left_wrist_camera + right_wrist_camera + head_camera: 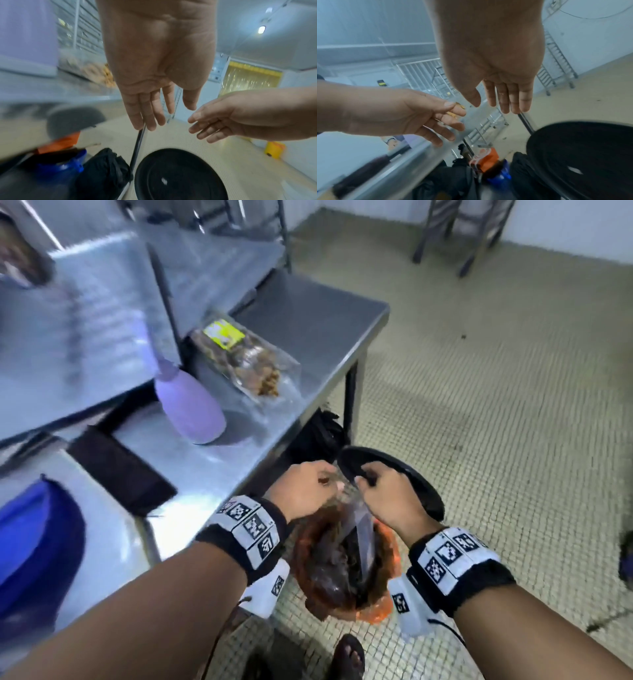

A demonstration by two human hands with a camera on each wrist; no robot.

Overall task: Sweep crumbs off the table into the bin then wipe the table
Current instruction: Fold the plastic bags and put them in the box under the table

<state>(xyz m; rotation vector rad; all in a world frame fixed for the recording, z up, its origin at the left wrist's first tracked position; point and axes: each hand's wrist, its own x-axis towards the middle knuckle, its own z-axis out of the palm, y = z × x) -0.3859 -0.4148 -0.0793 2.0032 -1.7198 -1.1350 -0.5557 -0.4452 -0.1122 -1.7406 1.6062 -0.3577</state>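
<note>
Both hands, left hand (301,491) and right hand (387,494), hang open-fingered over the bin (346,563), shedding crumbs (453,115). Wiping the desk (308,337) remains.

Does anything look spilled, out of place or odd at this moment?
Mostly the snack bag on the steel table: it lies open with brown pieces bunched at its mouth. Both hands, left hand and right hand, are over the orange-lined bin, whose black lid stands open. A dark speck lies on the floor.
</note>
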